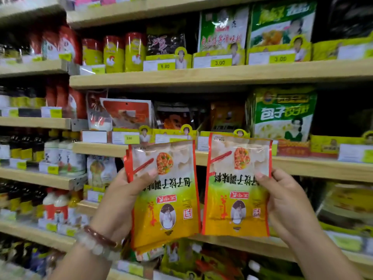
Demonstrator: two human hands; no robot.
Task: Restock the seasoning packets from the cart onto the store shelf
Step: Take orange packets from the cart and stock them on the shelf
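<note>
My left hand (123,197) grips a small stack of yellow-and-red seasoning packets (167,199), held upside down, thumb across the front. In my right hand (286,201) is a single matching packet (232,190), also upside down, pinched at its right edge with the thumb on the front. Both are held up side by side in front of the wooden store shelf (314,166). The cart is out of view.
Wooden shelves hold seasoning bags in yellow display trays (222,57) with price tags. A green-and-white bag (282,116) stands right of centre. Yellow-red tins (115,53) sit upper left, bottles (30,146) at far left. More packets lie on the lowest shelf (201,259).
</note>
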